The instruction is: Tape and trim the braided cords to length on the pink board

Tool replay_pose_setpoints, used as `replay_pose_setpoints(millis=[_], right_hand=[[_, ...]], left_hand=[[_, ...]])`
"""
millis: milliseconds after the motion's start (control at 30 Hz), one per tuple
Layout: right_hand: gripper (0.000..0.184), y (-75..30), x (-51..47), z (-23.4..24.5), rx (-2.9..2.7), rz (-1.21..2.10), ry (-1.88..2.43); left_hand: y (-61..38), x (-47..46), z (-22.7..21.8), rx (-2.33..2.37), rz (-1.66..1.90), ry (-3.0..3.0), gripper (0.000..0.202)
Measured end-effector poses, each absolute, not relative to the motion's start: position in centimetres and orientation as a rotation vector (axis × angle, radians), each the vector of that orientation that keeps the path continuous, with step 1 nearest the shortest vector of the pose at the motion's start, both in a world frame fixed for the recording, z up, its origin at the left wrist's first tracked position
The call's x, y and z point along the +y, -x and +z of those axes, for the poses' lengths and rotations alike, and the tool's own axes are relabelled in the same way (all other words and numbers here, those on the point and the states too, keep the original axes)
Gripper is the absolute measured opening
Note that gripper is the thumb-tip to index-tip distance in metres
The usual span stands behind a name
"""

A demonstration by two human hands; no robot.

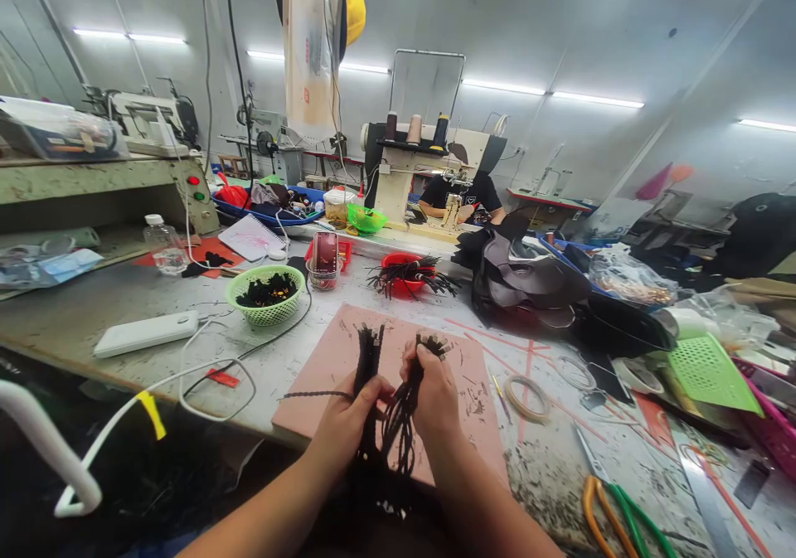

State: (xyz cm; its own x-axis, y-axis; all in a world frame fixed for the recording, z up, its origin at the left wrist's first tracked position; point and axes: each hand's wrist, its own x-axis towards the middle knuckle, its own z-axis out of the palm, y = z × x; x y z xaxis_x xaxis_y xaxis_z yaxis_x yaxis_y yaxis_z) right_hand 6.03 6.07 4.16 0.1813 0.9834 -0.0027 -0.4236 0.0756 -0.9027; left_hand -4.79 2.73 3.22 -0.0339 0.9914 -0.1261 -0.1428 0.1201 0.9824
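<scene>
My left hand is closed round an upright bundle of black braided cords, whose ends stick up above the fingers. One single braided cord points out to the left from it. My right hand grips a second bundle of black cords, with small pale tips showing above the thumb and loops hanging below. Both hands are close together over a pink board marked with dark scraps. The lower ends of the cords fade into dark clothing.
Beyond the board stand a red bowl of black cords, a green basket with black pieces, and a phone. Scissors and a tape roll lie right. A sewing machine stands ahead, a person behind it.
</scene>
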Motion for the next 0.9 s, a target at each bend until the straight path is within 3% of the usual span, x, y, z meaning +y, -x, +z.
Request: replay_pose_setpoints(millis=[467, 700, 900], right_hand=[[0.036, -5.8, 6.2, 3.4, -0.964, 1.419, 0.838], [0.02, -6.3, 6.0, 4.2, -1.244, 1.233, 0.905], [0.029, -6.6, 5.6, 3.9, -1.164, 1.116, 1.012]], left_hand=[[4.6, 2.8, 2.2, 1.122, 1.202, -0.925, 0.041], [4.6, 2.7, 2.8, 1.116, 1.234, -0.931, 0.036], [4.6, 2.7, 3.0, 1.132, 1.225, -0.869, 0.037]])
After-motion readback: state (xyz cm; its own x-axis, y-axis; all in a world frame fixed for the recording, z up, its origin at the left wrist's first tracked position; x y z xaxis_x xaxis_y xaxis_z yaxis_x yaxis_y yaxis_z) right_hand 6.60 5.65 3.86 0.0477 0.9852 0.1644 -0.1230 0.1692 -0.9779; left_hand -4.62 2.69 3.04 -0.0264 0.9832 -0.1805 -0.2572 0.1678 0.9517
